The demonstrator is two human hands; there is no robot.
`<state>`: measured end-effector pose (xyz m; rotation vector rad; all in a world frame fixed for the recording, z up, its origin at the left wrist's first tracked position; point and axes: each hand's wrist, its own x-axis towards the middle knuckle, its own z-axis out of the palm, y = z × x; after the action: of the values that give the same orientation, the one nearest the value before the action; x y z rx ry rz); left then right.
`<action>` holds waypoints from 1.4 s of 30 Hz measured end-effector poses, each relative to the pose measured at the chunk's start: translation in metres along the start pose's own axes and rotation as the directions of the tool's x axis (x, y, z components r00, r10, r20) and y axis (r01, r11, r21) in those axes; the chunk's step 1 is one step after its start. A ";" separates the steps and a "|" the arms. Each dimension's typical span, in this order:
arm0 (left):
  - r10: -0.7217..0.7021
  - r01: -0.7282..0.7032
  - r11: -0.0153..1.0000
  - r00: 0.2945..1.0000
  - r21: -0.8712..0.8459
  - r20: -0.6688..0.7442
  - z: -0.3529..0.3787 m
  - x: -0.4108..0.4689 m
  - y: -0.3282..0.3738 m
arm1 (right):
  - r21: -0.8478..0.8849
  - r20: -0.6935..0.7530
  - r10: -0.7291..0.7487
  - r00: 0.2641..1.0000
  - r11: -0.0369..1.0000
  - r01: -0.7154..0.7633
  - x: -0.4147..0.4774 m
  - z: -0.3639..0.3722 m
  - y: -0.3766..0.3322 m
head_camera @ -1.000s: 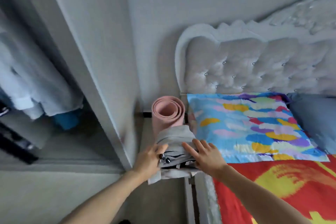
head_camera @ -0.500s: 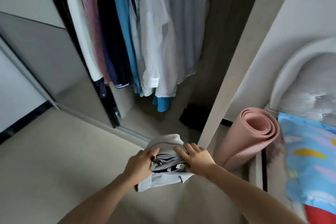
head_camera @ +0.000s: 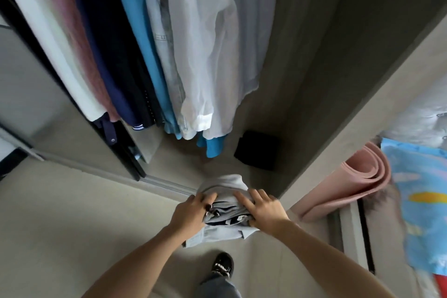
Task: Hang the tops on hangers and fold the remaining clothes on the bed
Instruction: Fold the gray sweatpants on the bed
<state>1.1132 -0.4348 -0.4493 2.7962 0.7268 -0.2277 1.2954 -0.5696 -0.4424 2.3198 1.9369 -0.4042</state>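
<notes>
I carry a stack of folded clothes [head_camera: 223,203], grey and pale blue with a dark layer, in front of an open wardrobe. My left hand [head_camera: 191,213] grips its left side, fingers curled over the top. My right hand [head_camera: 262,208] holds its right side with fingers spread over the top. Hanging tops [head_camera: 193,55] fill the wardrobe: white, pink, navy, blue and pale shirts. A corner of the bed [head_camera: 420,201] with its colourful pillow shows at the right.
A folded black item [head_camera: 257,153] lies on the wardrobe floor. A rolled pink mat [head_camera: 350,189] leans between the wardrobe side panel [head_camera: 362,116] and the bed. The sliding door track [head_camera: 167,185] runs below the hanging clothes. My shoe [head_camera: 222,265] stands on the floor.
My view has swung left from the bed and headboard to the open wardrobe. Both hands kept hold of the folded stack and carried it towards the wardrobe opening.
</notes>
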 end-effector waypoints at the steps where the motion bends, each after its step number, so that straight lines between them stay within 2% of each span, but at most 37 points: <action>1: 0.003 -0.003 1.000 1.000 -0.006 0.006 0.003 0.008 -0.002 | 0.006 -0.006 0.010 1.000 1.000 -0.010 0.005 0.005 0.003; 7: 0.092 -0.092 0.996 0.994 0.006 0.055 0.041 0.104 -0.033 | 0.087 -0.022 0.123 0.992 0.989 -0.121 0.073 0.049 0.045; 11: 0.146 -0.147 0.989 0.987 0.022 0.060 0.073 0.154 -0.051 | 0.074 -0.036 0.199 0.979 0.978 -0.196 0.108 0.083 0.061; 15: 0.197 -0.200 0.978 0.979 0.053 0.052 0.118 0.210 -0.072 | -0.010 -0.154 0.296 0.943 0.954 -0.301 0.148 0.131 0.079; 17: 0.243 -0.240 0.962 0.970 0.132 -0.002 0.151 0.248 -0.081 | -0.059 -0.237 0.332 0.913 0.933 -0.355 0.173 0.163 0.095; 20: 0.345 -0.326 0.919 0.937 0.222 -0.053 0.208 0.309 -0.089 | -0.028 -0.289 0.399 0.870 0.905 -0.424 0.211 0.219 0.124; 22: 0.315 -0.302 0.924 0.949 0.234 -0.018 0.269 0.348 -0.097 | -0.019 -0.238 0.443 0.864 0.888 -0.460 0.237 0.278 0.141; 23: 0.294 -0.308 0.930 0.951 0.202 0.096 0.294 0.363 -0.097 | -0.013 -0.174 0.468 0.867 0.879 -0.477 0.248 0.308 0.150; 26: 0.138 -0.184 0.969 0.956 0.163 0.259 0.373 0.395 -0.096 | 0.016 0.019 0.545 0.838 0.838 -0.545 0.269 0.404 0.177; 28: 0.108 -0.162 0.981 0.913 0.109 0.394 0.413 0.404 -0.097 | 0.087 0.067 0.593 0.803 0.798 -0.597 0.276 0.438 0.187; 32: 0.098 -0.119 0.992 0.920 0.032 0.378 0.442 0.412 -0.098 | 0.092 0.188 0.594 0.782 0.782 -0.616 0.278 0.443 0.191; 36: 0.089 -0.128 0.989 0.918 0.077 0.386 0.430 0.406 -0.094 | 0.134 0.255 0.604 0.755 0.752 -0.646 0.277 0.435 0.186; 42: 0.126 -0.205 0.968 0.896 0.145 0.425 0.373 0.364 -0.074 | 0.239 0.305 0.566 0.766 0.733 -0.637 0.239 0.354 0.162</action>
<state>1.3580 -0.3072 -0.8978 2.8117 0.3767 -0.8657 1.4410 -0.4576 -0.8607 2.7887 0.9657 -0.9078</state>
